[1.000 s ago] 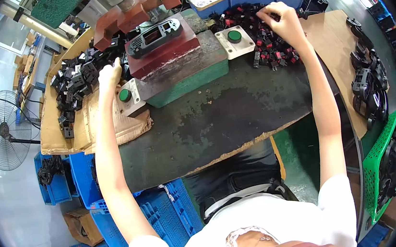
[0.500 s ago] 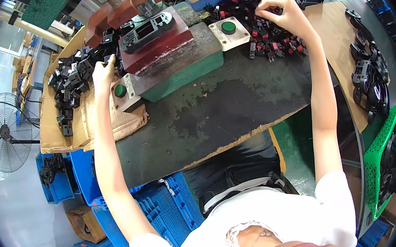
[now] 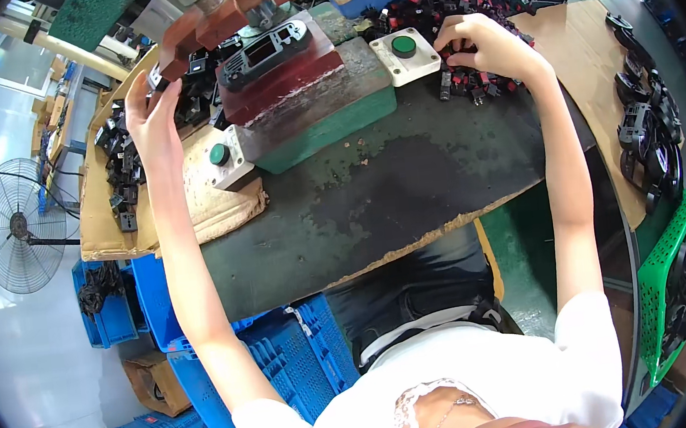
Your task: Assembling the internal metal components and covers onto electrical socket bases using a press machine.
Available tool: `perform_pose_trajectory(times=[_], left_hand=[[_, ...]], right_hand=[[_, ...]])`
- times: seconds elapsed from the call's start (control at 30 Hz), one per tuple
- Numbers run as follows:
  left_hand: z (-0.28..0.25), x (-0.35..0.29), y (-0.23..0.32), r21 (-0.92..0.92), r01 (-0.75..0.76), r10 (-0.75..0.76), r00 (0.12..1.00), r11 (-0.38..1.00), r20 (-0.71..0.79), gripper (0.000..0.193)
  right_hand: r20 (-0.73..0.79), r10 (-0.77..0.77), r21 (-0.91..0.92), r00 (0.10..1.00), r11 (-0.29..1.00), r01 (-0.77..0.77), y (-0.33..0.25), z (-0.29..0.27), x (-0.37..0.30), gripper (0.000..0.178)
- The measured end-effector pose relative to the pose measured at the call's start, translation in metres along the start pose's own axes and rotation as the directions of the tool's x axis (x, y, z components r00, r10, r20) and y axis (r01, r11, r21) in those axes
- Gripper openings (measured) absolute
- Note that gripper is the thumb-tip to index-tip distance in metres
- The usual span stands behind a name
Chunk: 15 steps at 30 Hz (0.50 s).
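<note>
My left hand (image 3: 154, 121) is raised over the pile of black plastic parts (image 3: 122, 166) at the left. Between its thumb and fingertips shows a small dark part (image 3: 155, 77), its outline partly hidden. My right hand (image 3: 486, 47) is at the heap of small red-and-black parts (image 3: 476, 85), fingers curled and thumb bent; anything in its grasp is hidden. Between the hands, a long black plastic housing (image 3: 266, 55) with a rectangular window lies on the dark red block (image 3: 284, 86) of a press, beneath reddish press jaws (image 3: 227, 21). Neither hand touches the housing.
Two green push buttons on pale boxes flank the press, a left one (image 3: 220, 154) and a right one (image 3: 403, 46). Cardboard (image 3: 221, 206) lies under the left pile. Black parts (image 3: 643, 124) lie on cardboard at the right, above a green basket (image 3: 657, 298). Blue crates (image 3: 278, 354) stand below.
My left hand has risen away from beside the press, and a small part now shows at its fingertips. My right hand has come lower and nearer over the red-and-black heap. The view has shifted slightly.
</note>
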<state>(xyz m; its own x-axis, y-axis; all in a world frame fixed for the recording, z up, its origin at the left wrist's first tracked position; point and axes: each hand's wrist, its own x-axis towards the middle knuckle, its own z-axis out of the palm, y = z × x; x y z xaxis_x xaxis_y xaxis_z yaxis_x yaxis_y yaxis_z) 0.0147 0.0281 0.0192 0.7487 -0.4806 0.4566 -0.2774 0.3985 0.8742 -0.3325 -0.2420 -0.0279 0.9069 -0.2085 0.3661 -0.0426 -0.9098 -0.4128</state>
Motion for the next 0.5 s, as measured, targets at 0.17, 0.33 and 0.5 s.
perform_pose_trajectory(times=[0.17,0.33,0.5], left_hand=[[0.024,-0.016,0.024,0.06,0.161,-0.172,0.943,0.985,0.287,0.034],[0.048,-0.019,0.012,0.107,0.046,-0.083,0.923,0.993,0.375,0.041],[0.051,-0.011,0.0,0.384,-0.172,-0.033,0.881,0.907,0.472,0.042]], right_hand=[[0.013,0.133,0.026,0.991,0.991,-0.134,-0.012,0.001,0.005,0.023],[-0.168,0.103,0.117,0.98,0.99,-0.084,-0.009,-0.004,0.01,0.017],[-0.288,0.189,0.223,0.939,0.967,-0.126,-0.015,-0.004,0.014,0.021]])
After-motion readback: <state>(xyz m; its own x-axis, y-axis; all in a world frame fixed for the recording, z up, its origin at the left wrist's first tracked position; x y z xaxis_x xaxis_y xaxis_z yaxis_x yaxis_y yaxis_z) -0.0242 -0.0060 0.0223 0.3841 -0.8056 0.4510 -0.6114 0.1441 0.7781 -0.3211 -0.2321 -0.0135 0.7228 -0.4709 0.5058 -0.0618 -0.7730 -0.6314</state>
